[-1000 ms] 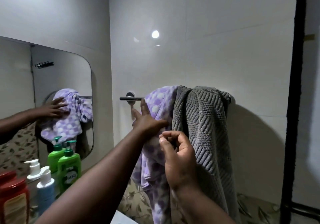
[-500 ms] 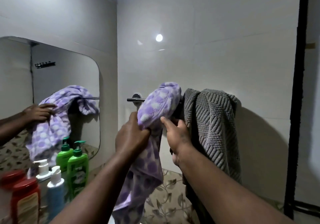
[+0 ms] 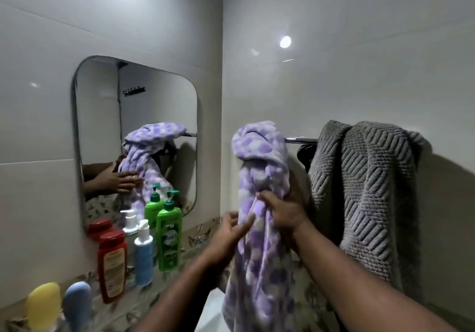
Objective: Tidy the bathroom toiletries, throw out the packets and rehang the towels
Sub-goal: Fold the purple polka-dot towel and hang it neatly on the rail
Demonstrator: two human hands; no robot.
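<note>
A purple spotted towel [image 3: 259,152] hangs bunched over the left end of a chrome towel rail [image 3: 302,140] on the right wall. My right hand [image 3: 285,211] pinches its hanging folds at mid-height. My left hand [image 3: 231,229] is just left of the towel with fingers spread, brushing its edge. A grey ribbed towel [image 3: 365,190] is draped over the rail to the right, apart from the purple one.
On the ledge under the mirror [image 3: 108,131] stand a red bottle [image 3: 111,265], a blue pump bottle [image 3: 143,257] and a green pump bottle [image 3: 168,236]. A yellow item [image 3: 43,306] and a blue item [image 3: 77,303] sit at the lower left.
The purple towel has slid left along the rail, away from the grey towel. My left hand has let go of it and my right hand has gripped it lower down. The view turned left.
</note>
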